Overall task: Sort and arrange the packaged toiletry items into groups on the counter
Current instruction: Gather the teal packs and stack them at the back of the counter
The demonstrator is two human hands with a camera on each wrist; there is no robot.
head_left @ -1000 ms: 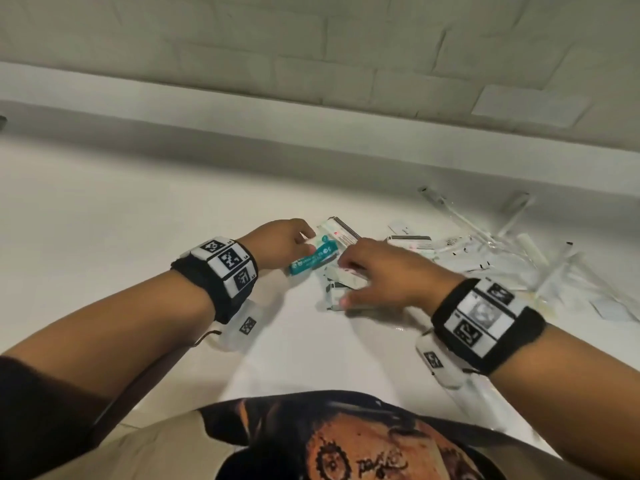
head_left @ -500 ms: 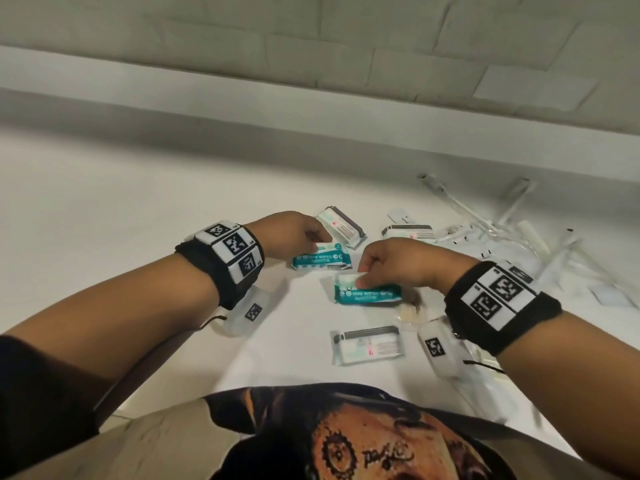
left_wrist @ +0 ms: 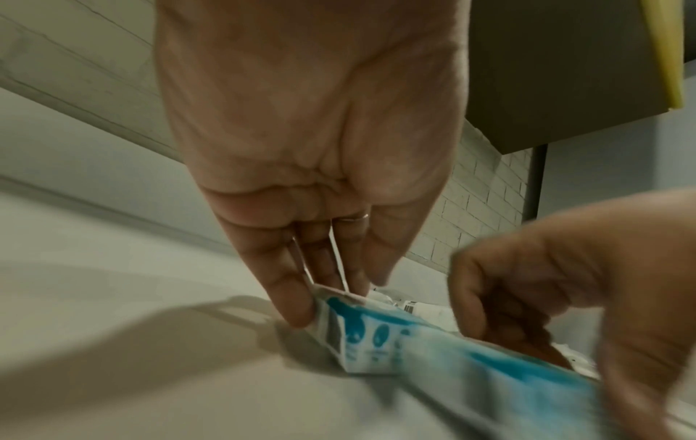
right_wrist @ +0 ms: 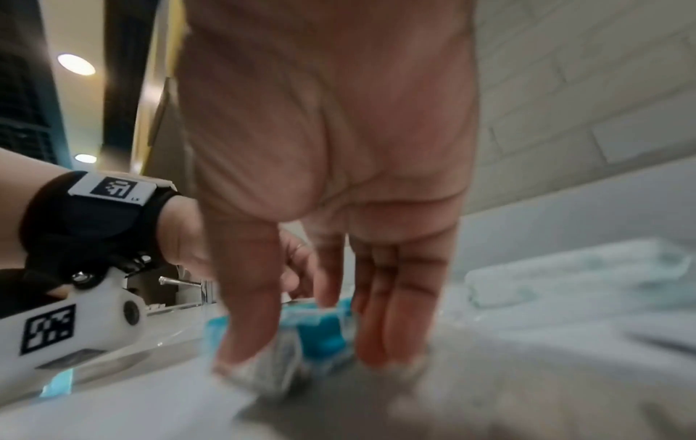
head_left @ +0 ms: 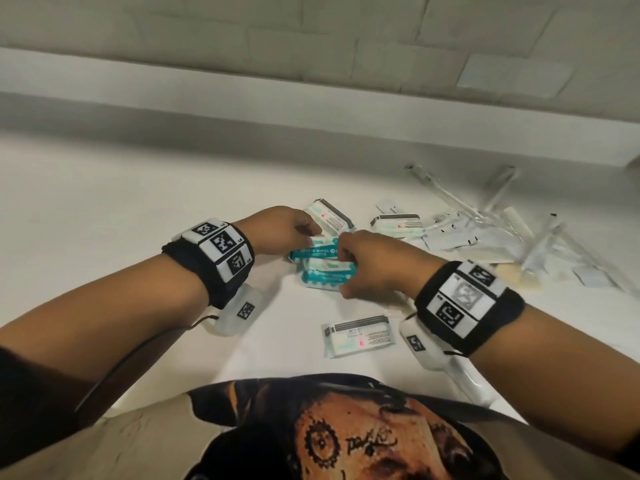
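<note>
Both hands meet in the middle of the head view, right over a little stack of teal wipes packs. The left hand (head_left: 284,230) has its grip pinched on the end of the upper wipes pack (head_left: 313,251); in the left wrist view you can see the fingertips (left_wrist: 297,309) clamped on the pack's sealed edge. The right hand (head_left: 377,265) is curled over the lower wipes pack (head_left: 327,274), thumb on one side and fingers on the other, so its grip is closed around that pack. The two teal packs are touching, one lying just above the other in the frame, both low on the white bench (head_left: 104,202). The right wrist view is pretty blurry, but the teal wrapper shows between thumb and fingers.

Other stuff: a white wipes pack (head_left: 358,336) lies flat by itself lower centre of the frame, near the right wrist and apart from the stack. Two more white packs (head_left: 332,216) (head_left: 398,223) sit just above the hands. Off to the right of the frame there's a messy pile of clear-wrapped items (head_left: 485,230), long thin ones that look like toothbrushes, plus small sachets. Can't make out exactly what each one is.
</note>
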